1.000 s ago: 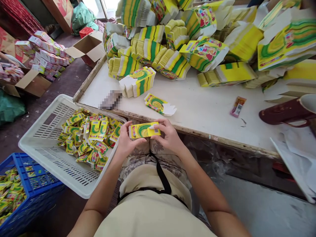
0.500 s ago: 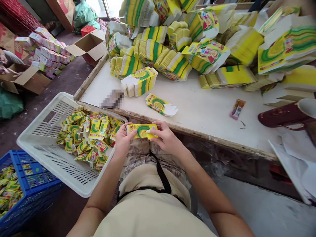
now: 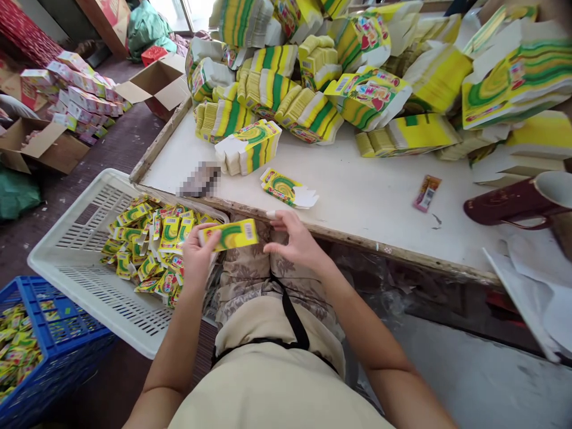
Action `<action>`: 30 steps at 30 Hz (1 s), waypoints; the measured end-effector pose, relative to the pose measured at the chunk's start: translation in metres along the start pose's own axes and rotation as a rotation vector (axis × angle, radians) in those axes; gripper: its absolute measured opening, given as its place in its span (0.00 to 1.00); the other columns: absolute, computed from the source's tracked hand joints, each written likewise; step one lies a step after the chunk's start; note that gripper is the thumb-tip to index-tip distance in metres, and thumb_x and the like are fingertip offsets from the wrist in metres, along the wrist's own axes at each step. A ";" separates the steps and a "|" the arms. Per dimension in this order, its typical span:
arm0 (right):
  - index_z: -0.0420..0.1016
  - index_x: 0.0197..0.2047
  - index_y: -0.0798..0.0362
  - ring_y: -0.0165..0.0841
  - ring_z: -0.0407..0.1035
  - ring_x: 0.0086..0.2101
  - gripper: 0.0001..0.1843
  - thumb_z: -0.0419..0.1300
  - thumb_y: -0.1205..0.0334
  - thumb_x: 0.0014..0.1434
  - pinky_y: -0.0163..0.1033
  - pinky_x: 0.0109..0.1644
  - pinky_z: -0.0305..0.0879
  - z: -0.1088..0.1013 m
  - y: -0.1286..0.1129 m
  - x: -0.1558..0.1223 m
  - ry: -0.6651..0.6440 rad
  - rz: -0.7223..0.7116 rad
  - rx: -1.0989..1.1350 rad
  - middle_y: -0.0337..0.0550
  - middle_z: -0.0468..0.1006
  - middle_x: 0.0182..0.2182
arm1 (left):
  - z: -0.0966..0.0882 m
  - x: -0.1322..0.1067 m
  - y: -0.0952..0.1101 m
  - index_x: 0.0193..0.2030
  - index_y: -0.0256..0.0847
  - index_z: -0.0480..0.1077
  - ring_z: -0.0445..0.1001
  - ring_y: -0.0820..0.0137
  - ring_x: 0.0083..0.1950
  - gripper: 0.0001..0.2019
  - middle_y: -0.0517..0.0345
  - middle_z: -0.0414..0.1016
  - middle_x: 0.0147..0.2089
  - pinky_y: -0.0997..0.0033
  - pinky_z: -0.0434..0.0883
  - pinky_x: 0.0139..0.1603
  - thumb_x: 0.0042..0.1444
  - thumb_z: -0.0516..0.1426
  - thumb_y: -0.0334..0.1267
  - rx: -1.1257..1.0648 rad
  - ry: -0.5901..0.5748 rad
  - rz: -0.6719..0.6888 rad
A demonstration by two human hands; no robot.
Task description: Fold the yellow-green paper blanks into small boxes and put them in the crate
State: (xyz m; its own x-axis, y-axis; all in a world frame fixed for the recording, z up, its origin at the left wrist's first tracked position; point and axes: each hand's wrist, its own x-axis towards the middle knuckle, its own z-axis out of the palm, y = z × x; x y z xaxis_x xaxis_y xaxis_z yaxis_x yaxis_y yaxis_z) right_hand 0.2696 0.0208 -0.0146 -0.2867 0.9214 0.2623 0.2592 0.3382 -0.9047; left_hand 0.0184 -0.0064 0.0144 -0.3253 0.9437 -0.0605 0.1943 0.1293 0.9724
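My left hand (image 3: 196,253) grips a small folded yellow-and-green carton (image 3: 229,234) by its left end, holding it level over the near edge of the white crate (image 3: 89,286). My right hand (image 3: 292,241) hovers just right of the carton with fingers loosely spread and nothing in it. The crate holds a heap of several folded cartons (image 3: 152,247) of the same print. A flat unfolded carton blank (image 3: 286,189) lies on the white table (image 3: 370,196) just beyond my right hand, and a short stack of blanks (image 3: 248,148) stands behind it.
Large piles of flat yellow-green blanks (image 3: 357,77) cover the table's far side. A maroon jug (image 3: 518,202) and a small pink packet (image 3: 426,192) lie at right. A blue crate (image 3: 40,351) sits at lower left; cardboard boxes (image 3: 156,86) and pink cartons (image 3: 84,98) are on the floor.
My right hand has let go of the carton. My left hand has carried it leftward toward the white crate.
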 end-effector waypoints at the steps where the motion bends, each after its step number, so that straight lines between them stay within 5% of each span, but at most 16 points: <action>1: 0.66 0.56 0.50 0.42 0.72 0.46 0.29 0.69 0.51 0.55 0.49 0.52 0.72 -0.004 0.004 0.009 0.060 0.021 -0.041 0.50 0.70 0.50 | -0.017 0.008 -0.003 0.42 0.39 0.75 0.70 0.71 0.32 0.16 0.60 0.71 0.33 0.71 0.70 0.36 0.51 0.65 0.46 0.103 0.127 0.060; 4: 0.70 0.53 0.54 0.46 0.69 0.46 0.19 0.64 0.58 0.60 0.53 0.55 0.67 -0.017 0.024 0.037 0.246 0.107 -0.345 0.54 0.74 0.46 | -0.071 0.031 -0.018 0.43 0.38 0.76 0.71 0.62 0.45 0.13 0.54 0.71 0.40 0.60 0.71 0.50 0.53 0.62 0.42 0.528 0.452 0.160; 7: 0.71 0.52 0.59 0.51 0.66 0.47 0.20 0.63 0.63 0.58 0.55 0.54 0.64 -0.021 0.045 0.057 0.248 0.249 -0.671 0.59 0.74 0.45 | -0.100 0.036 -0.037 0.54 0.36 0.72 0.64 0.48 0.62 0.23 0.40 0.66 0.57 0.46 0.62 0.63 0.51 0.64 0.38 0.990 0.544 0.054; 9: 0.72 0.52 0.60 0.50 0.66 0.46 0.20 0.62 0.64 0.57 0.53 0.52 0.65 -0.019 0.056 0.062 0.210 0.270 -0.785 0.59 0.74 0.44 | -0.096 0.028 -0.050 0.60 0.36 0.69 0.58 0.43 0.69 0.27 0.33 0.57 0.68 0.43 0.57 0.67 0.53 0.63 0.40 1.135 0.412 0.063; 12: 0.71 0.53 0.59 0.49 0.66 0.44 0.20 0.61 0.65 0.57 0.50 0.50 0.65 -0.018 0.064 0.062 0.164 0.245 -0.856 0.57 0.73 0.43 | -0.069 0.016 -0.068 0.65 0.43 0.66 0.46 0.44 0.76 0.28 0.41 0.43 0.77 0.42 0.49 0.71 0.58 0.60 0.42 1.229 0.141 0.231; 15: 0.69 0.54 0.58 0.49 0.67 0.44 0.22 0.63 0.66 0.56 0.51 0.51 0.65 -0.017 0.066 0.062 0.138 0.277 -0.886 0.57 0.72 0.43 | -0.049 0.015 -0.084 0.65 0.51 0.68 0.43 0.48 0.77 0.24 0.50 0.44 0.78 0.42 0.44 0.73 0.62 0.56 0.43 1.294 -0.114 0.306; 20: 0.65 0.54 0.57 0.51 0.66 0.46 0.26 0.64 0.68 0.52 0.53 0.52 0.65 -0.015 0.066 0.064 0.179 0.312 -0.850 0.56 0.70 0.43 | -0.067 0.038 -0.117 0.71 0.52 0.59 0.41 0.48 0.78 0.33 0.50 0.44 0.78 0.43 0.40 0.73 0.59 0.59 0.47 1.354 -0.349 0.374; 24: 0.63 0.54 0.55 0.50 0.65 0.47 0.28 0.64 0.69 0.50 0.54 0.54 0.65 -0.017 0.067 0.062 0.198 0.280 -0.776 0.53 0.69 0.43 | -0.109 0.075 -0.133 0.71 0.48 0.58 0.35 0.46 0.78 0.37 0.49 0.41 0.79 0.41 0.36 0.73 0.55 0.61 0.49 1.425 -0.218 0.260; 27: 0.62 0.53 0.54 0.49 0.66 0.47 0.27 0.64 0.68 0.49 0.53 0.54 0.67 -0.018 0.068 0.060 0.233 0.259 -0.715 0.52 0.69 0.43 | -0.154 0.111 -0.126 0.67 0.49 0.64 0.36 0.51 0.78 0.27 0.49 0.44 0.78 0.42 0.41 0.72 0.61 0.56 0.41 1.473 -0.039 -0.076; 30: 0.62 0.52 0.52 0.47 0.67 0.45 0.27 0.63 0.68 0.49 0.52 0.53 0.68 -0.019 0.070 0.057 0.271 0.243 -0.645 0.51 0.69 0.42 | -0.195 0.134 -0.112 0.61 0.31 0.67 0.47 0.37 0.74 0.25 0.23 0.53 0.72 0.31 0.49 0.65 0.59 0.57 0.40 1.479 0.085 -0.229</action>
State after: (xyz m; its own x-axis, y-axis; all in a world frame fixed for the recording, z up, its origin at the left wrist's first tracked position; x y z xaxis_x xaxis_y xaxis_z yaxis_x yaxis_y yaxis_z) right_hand 0.2889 0.1009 -0.0565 0.0640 0.9714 0.2289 0.8007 0.0869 -0.5927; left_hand -0.2274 0.0463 -0.0586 -0.5185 0.8477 -0.1122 0.8514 0.4996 -0.1599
